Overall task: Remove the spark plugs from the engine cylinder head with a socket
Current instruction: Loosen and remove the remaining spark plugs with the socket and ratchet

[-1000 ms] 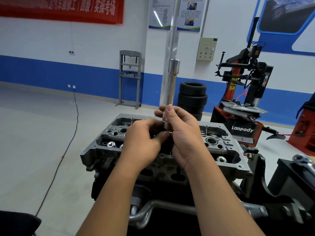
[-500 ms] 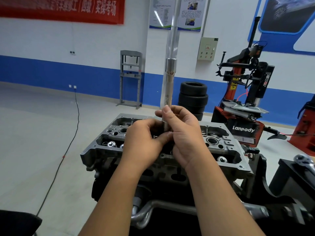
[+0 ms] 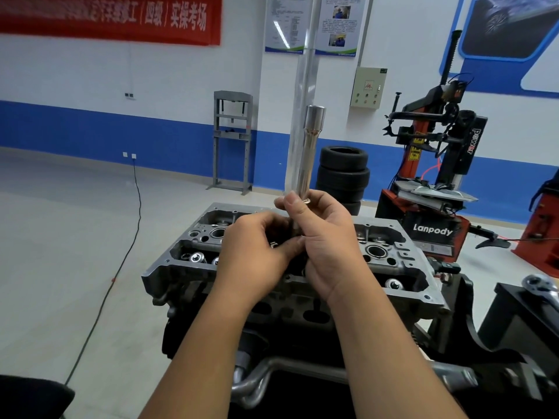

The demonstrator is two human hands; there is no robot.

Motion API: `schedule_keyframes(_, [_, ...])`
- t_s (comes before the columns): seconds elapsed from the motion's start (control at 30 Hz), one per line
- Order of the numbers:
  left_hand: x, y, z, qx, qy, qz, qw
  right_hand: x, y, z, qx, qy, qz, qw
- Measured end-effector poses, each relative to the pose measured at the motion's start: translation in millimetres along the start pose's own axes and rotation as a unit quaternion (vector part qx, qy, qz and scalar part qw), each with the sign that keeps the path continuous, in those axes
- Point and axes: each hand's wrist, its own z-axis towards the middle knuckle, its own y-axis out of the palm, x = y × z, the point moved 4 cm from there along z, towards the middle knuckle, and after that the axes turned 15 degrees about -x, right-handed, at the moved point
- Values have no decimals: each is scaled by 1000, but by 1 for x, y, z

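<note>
Holding the socket (image 3: 309, 152) upright in your right hand (image 3: 328, 237), fingers wrapped round its lower end | left hand (image 3: 257, 249) pinching something small at its base, can't tell what | both above the head (image 3: 402, 267) | tires (image 3: 343, 173) behind

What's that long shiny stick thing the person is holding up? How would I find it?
Start at the big grey cylinder head in the middle. Just above it, two hands meet: the right hand grips the bottom of a long socket, and the left hand touches its lower end. It is the only shiny metal tube standing upright, wider at the top.
</note>
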Motion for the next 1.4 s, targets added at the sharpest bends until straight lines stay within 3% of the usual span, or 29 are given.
schedule_keyframes(0.17, [0,1,2,-94,5,-53,994,1,-1,1,-7,6,-11,1000])
schedule_keyframes(0.53, [4,-1,-4,34,0,8,999,3,-4,0,6,-9,-7,1000])
schedule_keyframes(0.6, [3,-2,-2,18,0,-4,1000,2,-5,0,8,-12,-21,1000])
schedule_keyframes(0.73, [2,0,0,-89,-1,-45,995,2,-3,1,-7,-3,-49,999])
schedule_keyframes(0.97, [0,0,-2,24,-6,-3,1000,0,0,0,-4,-9,12,1000])
schedule_keyframes(1.17, [1,1,1,-81,2,-41,996,1,-1,1,-6,1,-11,1000])
schedule_keyframes(1.4, [0,0,-1,-7,-7,-5,1000,0,-3,0,2,-16,-4,1000])
